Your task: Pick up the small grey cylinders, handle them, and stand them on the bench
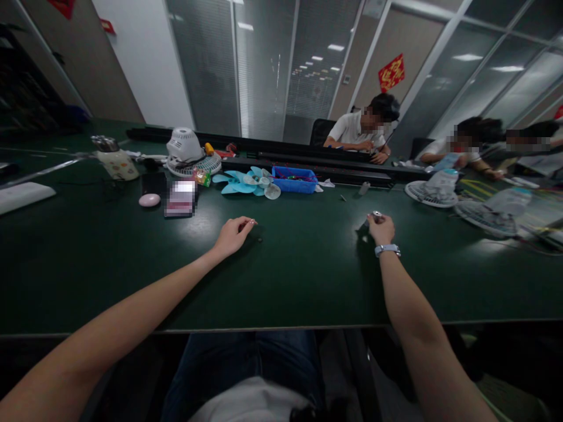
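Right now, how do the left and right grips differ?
Hold: the right grip is closed on a small silvery part; whether the left grip holds anything, I can't tell.
Wrist: pale band at the right grip, none at the left grip.
Place: in frame, left grip sits left of the blue bin, right grip right of it.

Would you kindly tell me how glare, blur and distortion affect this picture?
Head view: glare marks the green table below the pixelated phone; the white wall leans, probably wide-angle distortion; the rightmost fan looks blurry; the left hand and right hand read clearer, the right's metal piece less so.
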Available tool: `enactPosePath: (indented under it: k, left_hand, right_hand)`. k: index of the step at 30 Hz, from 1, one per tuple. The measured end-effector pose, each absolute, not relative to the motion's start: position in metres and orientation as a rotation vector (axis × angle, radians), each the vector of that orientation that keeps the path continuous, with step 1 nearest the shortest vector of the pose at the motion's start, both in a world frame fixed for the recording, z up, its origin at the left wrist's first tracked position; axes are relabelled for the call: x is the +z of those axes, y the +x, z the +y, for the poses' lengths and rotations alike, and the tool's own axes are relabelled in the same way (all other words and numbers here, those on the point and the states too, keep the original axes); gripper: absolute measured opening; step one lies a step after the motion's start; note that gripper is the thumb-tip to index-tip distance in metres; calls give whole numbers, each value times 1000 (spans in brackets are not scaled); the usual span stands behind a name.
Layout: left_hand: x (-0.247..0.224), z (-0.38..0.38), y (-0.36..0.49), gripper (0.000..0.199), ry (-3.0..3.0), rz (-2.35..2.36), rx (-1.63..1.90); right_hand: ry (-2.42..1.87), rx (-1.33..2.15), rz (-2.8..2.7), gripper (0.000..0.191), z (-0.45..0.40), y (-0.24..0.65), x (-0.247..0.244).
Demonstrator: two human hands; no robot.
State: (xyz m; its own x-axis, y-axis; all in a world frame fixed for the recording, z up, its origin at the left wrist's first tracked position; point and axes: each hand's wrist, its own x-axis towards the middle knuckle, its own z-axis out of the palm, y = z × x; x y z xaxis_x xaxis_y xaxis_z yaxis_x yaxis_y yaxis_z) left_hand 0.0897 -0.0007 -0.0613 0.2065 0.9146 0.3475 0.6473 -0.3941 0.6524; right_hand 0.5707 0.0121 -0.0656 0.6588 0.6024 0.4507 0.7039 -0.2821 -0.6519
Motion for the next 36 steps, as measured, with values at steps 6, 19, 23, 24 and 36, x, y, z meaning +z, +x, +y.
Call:
enactPosePath:
  k: [6,19,23,24,36]
  left_hand:
    - [-60,-1,91,41,2059,1492,1078]
    - [-60,-3,93,36,1962,1549,1160]
    - [-60,-4,93,34,1948,1554,1157]
    - [-60,-4,93,34,1946,1558,1156]
    - [-59,-4,93,34,1957,1554,1118]
  right_hand:
    - [-1952,-367,-984,76,5,503,-41]
    - [-1011,368,-2514,38,-54,302,-50]
    - [-1026,406,-2411,29,-50,303,-47]
    - [-1038,407,-2378,27,-49,304,-47]
    - [-1759,-548,-1527,41,5,494,-19]
